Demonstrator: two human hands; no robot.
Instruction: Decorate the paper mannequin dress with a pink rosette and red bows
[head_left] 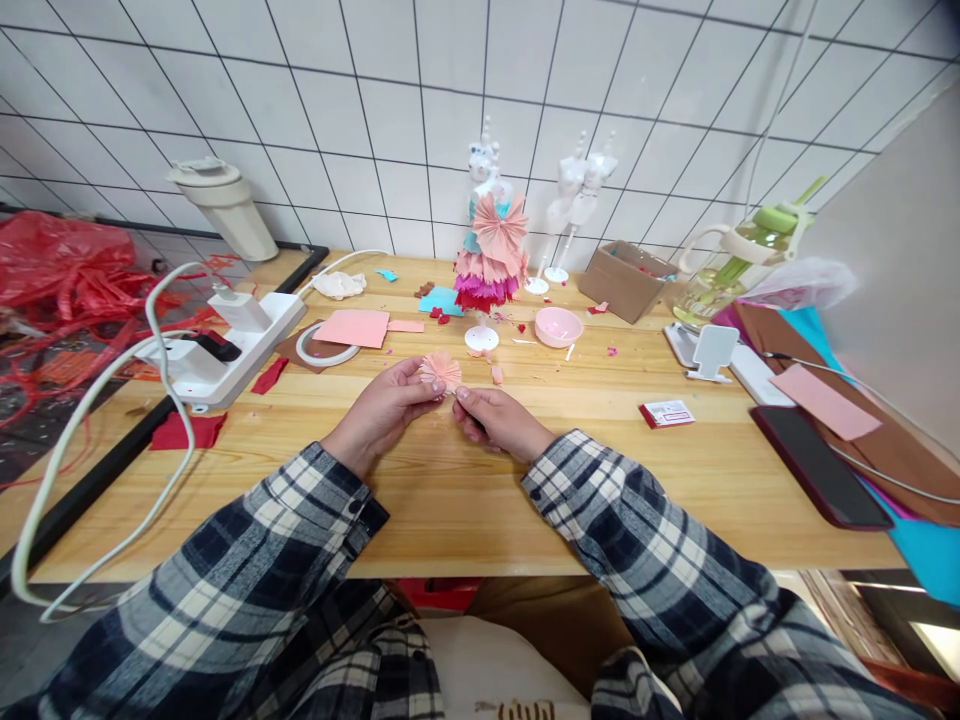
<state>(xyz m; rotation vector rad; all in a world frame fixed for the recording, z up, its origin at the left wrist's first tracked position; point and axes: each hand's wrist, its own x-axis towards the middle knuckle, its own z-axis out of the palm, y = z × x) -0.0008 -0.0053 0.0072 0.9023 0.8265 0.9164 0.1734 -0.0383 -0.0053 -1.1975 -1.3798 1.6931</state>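
Pinched between the thumb and fingers of my left hand [391,405] is a pleated pink paper fan [440,371], spread into a rounded, flower-like shape. My right hand [501,418] is closed, its thumb and fingertips at the fan's lower right edge. Something thin and dark shows in its grip, too small to name. Just beyond my hands stands a mini dress form [480,338] on a round white base, dressed in layers of red, magenta, pink and blue paper. A larger pleated pink fan [501,228] sits on its front.
Left are a power strip [259,345], tape roll [309,347], pink paper [352,328] and white cup [229,210]. Beyond lie a pink bowl [559,327], cardboard box [626,280] and bare dress forms [574,200]. Right are a small box [667,414], phone [817,465] and bottle [739,265].
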